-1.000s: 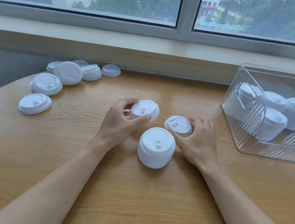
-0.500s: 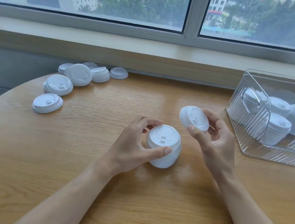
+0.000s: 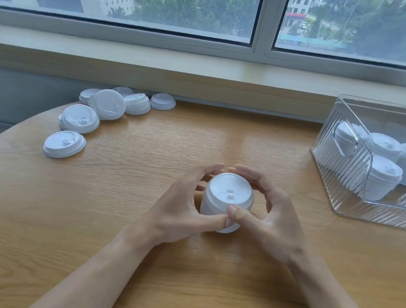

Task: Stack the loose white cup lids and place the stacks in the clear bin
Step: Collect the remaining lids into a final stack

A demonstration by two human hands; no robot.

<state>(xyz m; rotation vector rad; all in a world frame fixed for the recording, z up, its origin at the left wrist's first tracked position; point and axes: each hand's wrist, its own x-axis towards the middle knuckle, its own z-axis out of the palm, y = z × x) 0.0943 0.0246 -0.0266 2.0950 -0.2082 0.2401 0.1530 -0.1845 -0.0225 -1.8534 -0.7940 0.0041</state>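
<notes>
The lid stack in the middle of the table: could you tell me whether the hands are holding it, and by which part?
Yes: both hands, left and right, grip the lid stack around its sides.

No legible text, label, brand or number anywhere. Only moulded marks, no letters, on the white cup lids (image 3: 228, 194). Plain ribbed walls on the clear bin (image 3: 345, 197). Red frontage on a building (image 3: 294, 18) beyond the window, too blurred and small to read.
</notes>
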